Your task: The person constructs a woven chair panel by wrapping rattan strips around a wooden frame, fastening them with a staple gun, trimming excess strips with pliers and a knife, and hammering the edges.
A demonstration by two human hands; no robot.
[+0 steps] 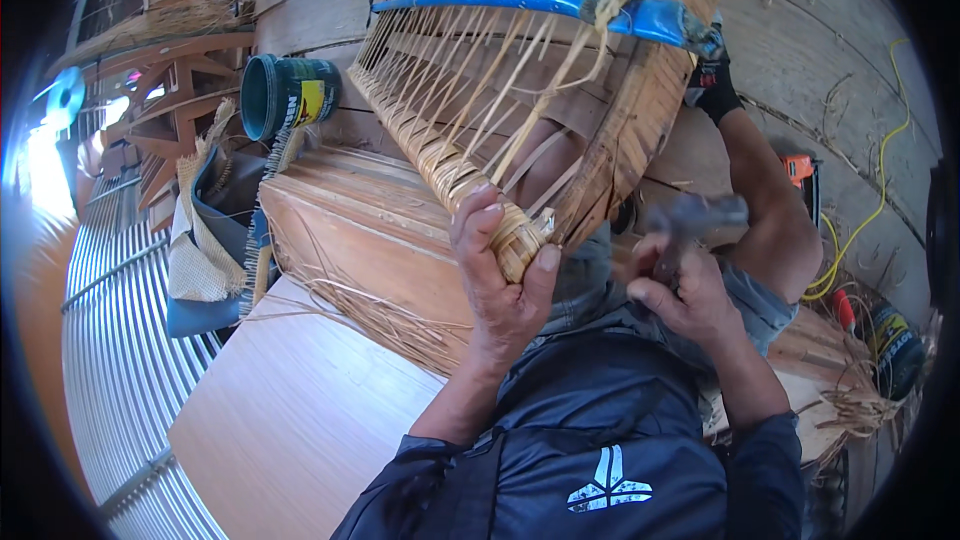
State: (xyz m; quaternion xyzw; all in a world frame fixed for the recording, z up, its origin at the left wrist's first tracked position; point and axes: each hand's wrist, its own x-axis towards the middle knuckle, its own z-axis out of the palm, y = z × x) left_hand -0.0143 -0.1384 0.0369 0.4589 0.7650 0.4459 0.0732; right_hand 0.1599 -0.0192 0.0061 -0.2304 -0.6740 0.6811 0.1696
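A wooden frame strung with rattan strands leans in front of me. Its lower rail is wrapped in pale rattan strips. My left hand grips the wrapped end of that rail, thumb on one side and fingers on the other, by the corner of the frame. In my right hand is a hammer, held up beside the frame and blurred by motion. A blue bar crosses the strands and is tied on near the wooden side piece.
A dark green bucket stands at the left, near burlap cloth. Loose rattan strips lie over the wooden bench beside a pale board. To the right are an orange tool, a yellow cord and another bucket.
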